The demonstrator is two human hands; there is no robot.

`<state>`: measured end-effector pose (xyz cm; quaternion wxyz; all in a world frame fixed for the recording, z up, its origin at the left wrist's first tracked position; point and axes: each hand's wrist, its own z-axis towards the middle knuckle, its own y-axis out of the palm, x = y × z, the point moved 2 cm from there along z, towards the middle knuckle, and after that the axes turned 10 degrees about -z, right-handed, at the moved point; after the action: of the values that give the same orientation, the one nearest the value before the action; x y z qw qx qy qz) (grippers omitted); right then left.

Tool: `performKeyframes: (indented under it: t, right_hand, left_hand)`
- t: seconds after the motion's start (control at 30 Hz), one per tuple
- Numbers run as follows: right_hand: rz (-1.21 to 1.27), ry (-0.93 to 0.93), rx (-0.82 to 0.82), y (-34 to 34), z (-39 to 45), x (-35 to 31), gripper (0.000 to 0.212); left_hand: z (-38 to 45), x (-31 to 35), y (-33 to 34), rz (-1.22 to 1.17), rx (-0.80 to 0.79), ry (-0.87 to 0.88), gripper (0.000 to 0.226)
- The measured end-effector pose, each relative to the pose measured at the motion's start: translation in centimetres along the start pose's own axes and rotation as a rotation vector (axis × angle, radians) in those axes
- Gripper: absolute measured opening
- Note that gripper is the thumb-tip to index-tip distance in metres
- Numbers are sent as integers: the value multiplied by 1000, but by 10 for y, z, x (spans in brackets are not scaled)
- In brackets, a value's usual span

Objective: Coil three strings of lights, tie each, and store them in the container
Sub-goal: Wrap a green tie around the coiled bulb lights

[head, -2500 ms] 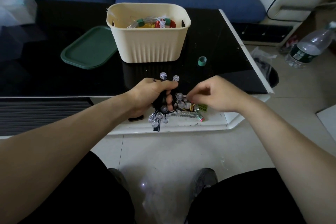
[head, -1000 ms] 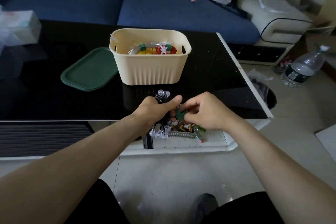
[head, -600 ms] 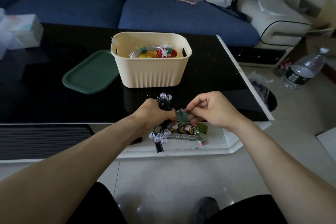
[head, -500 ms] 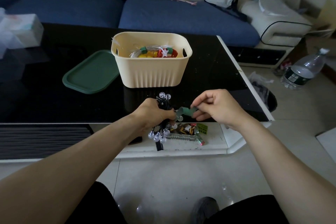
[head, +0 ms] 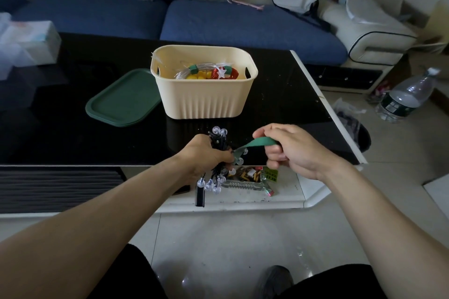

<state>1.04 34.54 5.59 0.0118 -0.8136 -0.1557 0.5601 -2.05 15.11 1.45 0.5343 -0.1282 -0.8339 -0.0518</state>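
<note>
Here's the coiled string of lights (head: 217, 153), a dark wire bundle studded with clear round bulbs, held in the air just above the near edge of the black table (head: 73, 128). The left hand (head: 206, 156) has it clenched tight around the middle, fingers curled right round the wire, bulbs poking out above the fist and dangling below it. From the bundle a green strap (head: 255, 143) runs out to the right, drawn straight, one end at the coil and the other pinched between thumb and fingers of the right hand (head: 295, 152), the remaining fingers curled in underneath.

Further back on the table stands the cream container (head: 204, 98), open at the top, and inside it lie two coiled strings already tied: a clear one (head: 188, 73) with a green band, a red one (head: 224, 73) with a white star on it, and something yellow between them. The dark green lid (head: 121, 102) lies flat on the table, touching the container's left side.

Beneath the hands, on the white lower shelf (head: 286, 195), sits a snack packet (head: 250, 176). A blue sofa (head: 218, 22) runs behind the table, a tissue pack (head: 29, 42) sits at far left, and a plastic bottle (head: 405, 97) lies on the floor at right
</note>
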Motion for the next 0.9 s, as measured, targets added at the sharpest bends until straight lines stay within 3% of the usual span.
performKeyframes:
  t: [0.13, 0.27, 0.33, 0.43, 0.5, 0.63, 0.73, 0.9]
  right_hand:
    - [273, -79, 16, 3, 2, -1, 31]
    - [386, -135, 60, 1, 9, 3, 23]
    - [200, -182, 91, -3, 11, 8, 22]
    - [-420, -317, 186, -6, 13, 12, 19]
    - [-642, -339, 197, -4, 14, 12, 22]
    - [-842, -316, 225, -6, 16, 9, 25]
    - [-853, -284, 179, -7, 17, 8, 24]
    - [-889, -208, 78, -4, 13, 7, 33]
  left_hand:
    - [-3, 1, 4, -6, -55, 4, 8]
    - [-6, 2, 7, 4, -118, 26, 12]
    - [-6, 1, 9, 15, -138, 20, 12]
    - [-7, 0, 11, 11, -174, 14, 14]
    - [-8, -1, 12, -25, -194, 6, 14]
    - [-10, -1, 15, -65, -226, 1, 11]
    - [-9, -1, 15, -92, -224, 1, 2]
    - [-8, -4, 18, -122, -224, -4, 8]
